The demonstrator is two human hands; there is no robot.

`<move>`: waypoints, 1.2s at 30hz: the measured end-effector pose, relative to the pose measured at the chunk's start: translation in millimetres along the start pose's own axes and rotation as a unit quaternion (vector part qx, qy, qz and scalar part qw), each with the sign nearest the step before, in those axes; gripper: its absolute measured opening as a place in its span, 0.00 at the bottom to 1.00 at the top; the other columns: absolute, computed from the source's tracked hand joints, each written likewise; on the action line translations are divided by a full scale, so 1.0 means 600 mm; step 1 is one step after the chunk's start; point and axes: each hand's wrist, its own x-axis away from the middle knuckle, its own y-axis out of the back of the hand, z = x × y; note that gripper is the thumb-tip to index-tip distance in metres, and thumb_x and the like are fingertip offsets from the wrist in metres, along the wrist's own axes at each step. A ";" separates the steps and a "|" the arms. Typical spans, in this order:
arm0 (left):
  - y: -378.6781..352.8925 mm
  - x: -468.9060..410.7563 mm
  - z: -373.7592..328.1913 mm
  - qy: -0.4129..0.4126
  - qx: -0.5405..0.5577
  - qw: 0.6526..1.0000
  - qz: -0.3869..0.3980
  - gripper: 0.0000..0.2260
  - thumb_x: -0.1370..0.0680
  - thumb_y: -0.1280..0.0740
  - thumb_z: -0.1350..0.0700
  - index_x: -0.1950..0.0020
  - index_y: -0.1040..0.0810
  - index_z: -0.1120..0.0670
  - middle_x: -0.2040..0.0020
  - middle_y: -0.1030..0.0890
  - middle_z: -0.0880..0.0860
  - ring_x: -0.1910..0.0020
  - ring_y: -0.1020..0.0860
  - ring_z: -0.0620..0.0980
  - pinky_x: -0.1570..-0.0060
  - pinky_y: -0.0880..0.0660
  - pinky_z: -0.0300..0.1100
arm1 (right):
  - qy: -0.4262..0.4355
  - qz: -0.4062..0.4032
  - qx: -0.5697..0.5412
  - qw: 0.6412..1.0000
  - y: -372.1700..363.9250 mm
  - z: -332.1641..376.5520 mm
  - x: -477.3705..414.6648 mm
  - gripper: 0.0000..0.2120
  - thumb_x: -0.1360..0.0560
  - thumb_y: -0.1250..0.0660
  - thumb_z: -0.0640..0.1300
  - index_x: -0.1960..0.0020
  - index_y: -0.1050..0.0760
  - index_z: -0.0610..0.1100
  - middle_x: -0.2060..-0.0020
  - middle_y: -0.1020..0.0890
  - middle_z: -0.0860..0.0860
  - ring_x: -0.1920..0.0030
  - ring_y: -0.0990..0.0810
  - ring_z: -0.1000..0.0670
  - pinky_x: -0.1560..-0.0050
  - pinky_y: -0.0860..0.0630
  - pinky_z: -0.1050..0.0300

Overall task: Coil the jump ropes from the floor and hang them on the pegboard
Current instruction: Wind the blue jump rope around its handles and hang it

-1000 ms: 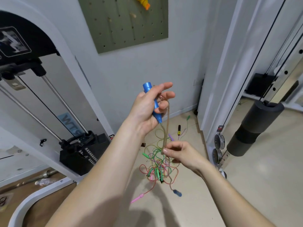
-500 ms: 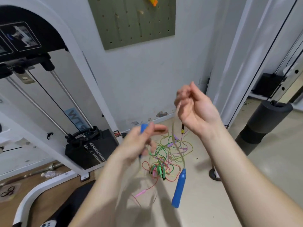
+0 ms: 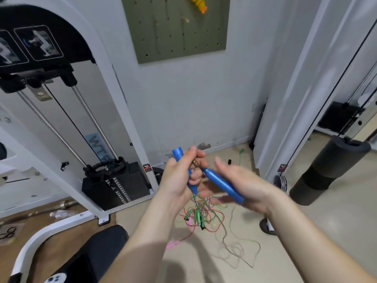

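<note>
My left hand (image 3: pixel 179 174) grips one blue jump-rope handle (image 3: pixel 177 154) upright at chest height. My right hand (image 3: pixel 246 184) holds the second blue handle (image 3: pixel 222 185) slanted across its palm, its tip close to the left hand; the fingers are blurred. The tan rope (image 3: pixel 234 250) of this pair trails down to the floor. Below my hands lies a tangle of red, green and yellow ropes (image 3: pixel 204 216) with green handles and a pink handle (image 3: pixel 172 245). The olive pegboard (image 3: pixel 173 33) hangs on the wall above, with an orange-yellow coil (image 3: pixel 197 3) on it.
A white weight-stack machine (image 3: pixel 114 184) stands at the left and a black seat pad (image 3: pixel 98 250) at the bottom left. A white upright (image 3: pixel 285 99) and a black foam roller (image 3: pixel 326 172) are at the right. Bare beige floor shows at the lower right.
My right hand lifted the rope high, then came down and now holds the second blue handle, which dangled before. My left hand sank from face height to chest height.
</note>
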 end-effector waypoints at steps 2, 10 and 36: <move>-0.001 -0.012 0.001 0.007 -0.038 0.999 -0.027 0.11 0.19 0.39 0.55 0.57 0.25 0.61 0.71 0.22 0.54 0.80 0.37 0.42 0.82 0.43 0.32 | 0.014 -0.004 -0.006 1.000 -0.009 -0.027 0.017 0.16 0.27 0.34 0.53 0.49 0.21 0.42 0.58 0.17 0.46 0.59 0.20 0.52 0.60 0.21 0.57; 0.037 -0.011 0.012 -0.287 -0.726 0.623 0.036 0.22 0.23 0.43 0.36 0.38 0.24 0.47 0.40 0.22 0.51 0.41 0.26 0.52 0.42 0.31 0.44 | -0.090 -0.069 -0.175 0.978 0.007 -0.045 0.016 0.16 0.21 0.38 0.50 0.47 0.22 0.36 0.66 0.19 0.39 0.74 0.20 0.47 0.79 0.26 0.62; 0.065 -0.008 -0.064 -0.027 -0.467 0.853 0.229 0.09 0.25 0.31 0.58 0.47 0.16 0.48 0.58 0.17 0.60 0.64 0.24 0.45 0.61 0.26 0.40 | -0.077 0.164 -0.052 0.982 0.028 -0.007 0.016 0.10 0.26 0.33 0.44 0.48 0.21 0.39 0.71 0.31 0.49 0.79 0.39 0.59 0.82 0.43 0.70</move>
